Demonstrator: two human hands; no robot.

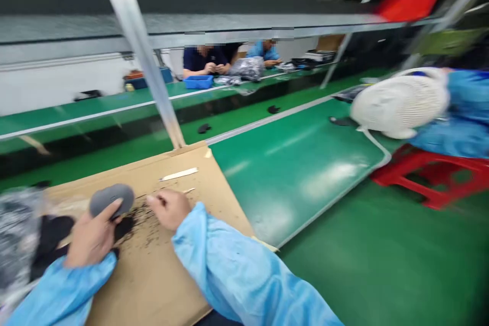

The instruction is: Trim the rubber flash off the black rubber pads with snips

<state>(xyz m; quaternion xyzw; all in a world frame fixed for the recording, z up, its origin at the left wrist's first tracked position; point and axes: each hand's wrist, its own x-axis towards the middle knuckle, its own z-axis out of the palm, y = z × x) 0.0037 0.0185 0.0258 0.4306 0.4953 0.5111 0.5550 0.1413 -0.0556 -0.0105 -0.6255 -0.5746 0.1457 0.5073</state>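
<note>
My left hand (91, 234) grips a smooth grey rounded piece (111, 198), thumb on top, above a cardboard sheet (153, 275). To its right, my right hand (170, 209) is closed with thumb and forefinger together; whatever it may hold is too small to make out. Small black scraps (147, 229) lie scattered on the cardboard between and below the hands. A pale, flat pointed strip (179, 174) rests beyond my right hand. Black pieces (53, 234) lie left of my left hand, partly covered by it.
Clear plastic bags (19, 234) are at the left edge. A metal post (141, 46) rises behind the cardboard. To the right are a green tabletop (290, 163), a white fan (401, 102) and a red stool (431, 173) beside a person in blue. People sit working at the far bench.
</note>
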